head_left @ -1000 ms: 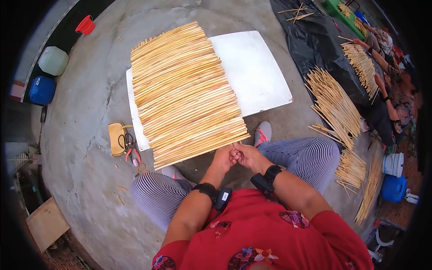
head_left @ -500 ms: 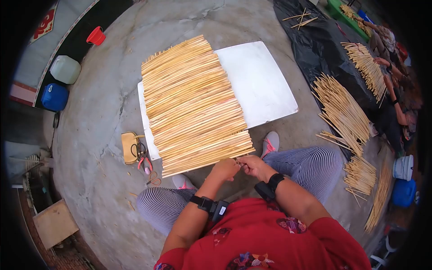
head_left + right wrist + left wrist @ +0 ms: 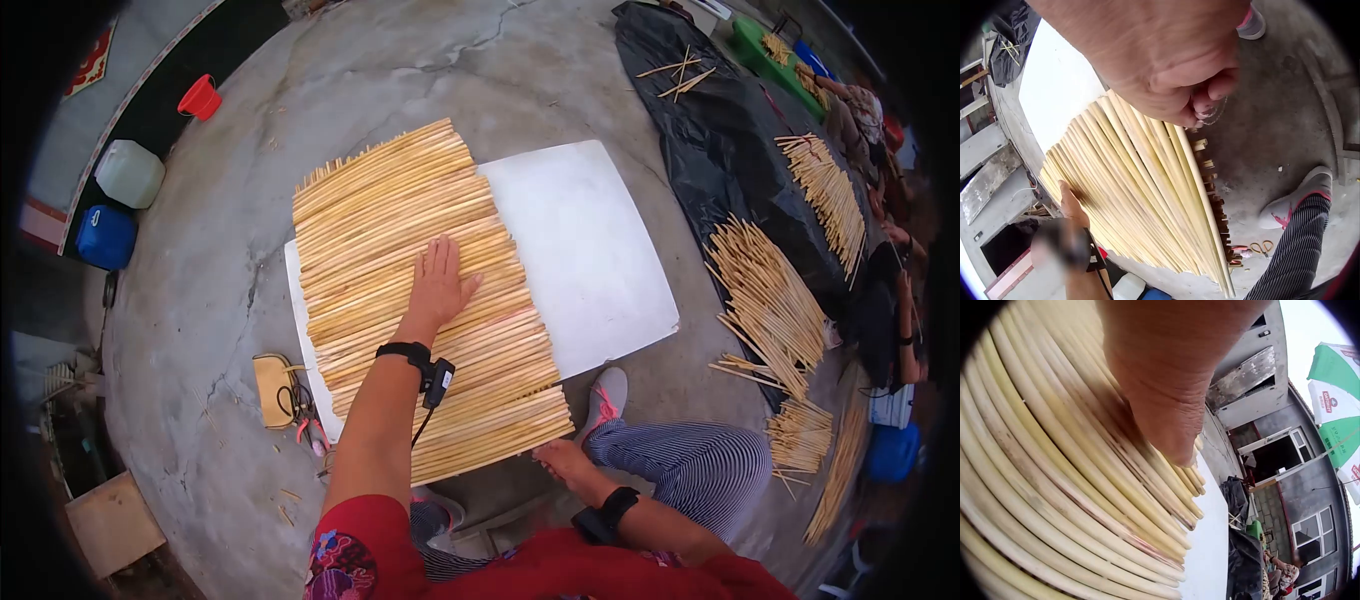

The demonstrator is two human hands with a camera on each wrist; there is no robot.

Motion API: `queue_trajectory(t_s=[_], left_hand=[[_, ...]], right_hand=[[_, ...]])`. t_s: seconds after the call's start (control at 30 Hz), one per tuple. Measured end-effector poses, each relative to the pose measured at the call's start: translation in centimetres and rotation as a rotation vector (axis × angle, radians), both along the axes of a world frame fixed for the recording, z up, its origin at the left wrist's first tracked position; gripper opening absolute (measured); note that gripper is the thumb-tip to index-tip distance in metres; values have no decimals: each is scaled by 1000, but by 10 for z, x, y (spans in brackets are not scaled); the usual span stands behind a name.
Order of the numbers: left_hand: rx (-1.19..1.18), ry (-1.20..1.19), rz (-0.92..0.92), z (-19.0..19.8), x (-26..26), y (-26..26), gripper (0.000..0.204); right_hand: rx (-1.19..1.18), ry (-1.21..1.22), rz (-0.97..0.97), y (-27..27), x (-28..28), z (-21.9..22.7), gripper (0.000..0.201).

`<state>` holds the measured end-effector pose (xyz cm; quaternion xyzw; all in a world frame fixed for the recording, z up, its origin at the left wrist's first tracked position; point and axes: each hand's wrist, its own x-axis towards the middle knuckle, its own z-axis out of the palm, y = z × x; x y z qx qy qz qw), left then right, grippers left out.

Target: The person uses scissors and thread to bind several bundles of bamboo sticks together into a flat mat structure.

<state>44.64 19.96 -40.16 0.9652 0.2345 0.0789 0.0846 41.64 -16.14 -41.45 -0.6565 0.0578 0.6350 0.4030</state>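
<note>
A mat of pale sticks laid side by side lies on a white board. My left hand rests palm down on the middle of the mat, fingers straight and thumb spread. In the left wrist view, its thumb lies over the sticks near their ends. My right hand is at the mat's near right corner with curled fingers. Close up in the right wrist view, those fingers pinch a thin, clear looped strand, right beside the end of the nearest stick.
Left of the mat lie a tan pouch and red-handled pliers. Scissors are on the floor. Loose stick piles lie right, beside black sheeting, with other people beyond. My shoe stands near the mat's corner.
My left hand has left the right hand at the near edge and reached forward onto the middle of the mat. The right hand stays near the corner.
</note>
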Motion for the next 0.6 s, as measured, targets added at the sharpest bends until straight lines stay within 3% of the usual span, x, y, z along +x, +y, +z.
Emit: queue_trajectory(t_s=[0.03, 0.2, 0.37, 0.47, 0.57, 0.6], left_hand=[[-10, 3, -2, -10, 0, 1, 81], [43, 56, 118, -19, 4, -5, 80], [59, 71, 176, -19, 6, -5, 79], [-55, 128, 186, 6, 13, 3, 75], [-223, 282, 111, 61, 27, 24, 70], [-163, 173, 103, 59, 32, 36, 69]], right_hand=[[-13, 22, 21, 2, 3, 4, 18], [7, 175, 62, -2, 16, 7, 18], [25, 170, 117, -6, 23, 7, 19], [21, 161, 116, -1, 25, 10, 19], [0, 186, 115, -4, 23, 5, 19], [1, 196, 116, -3, 22, 2, 19]])
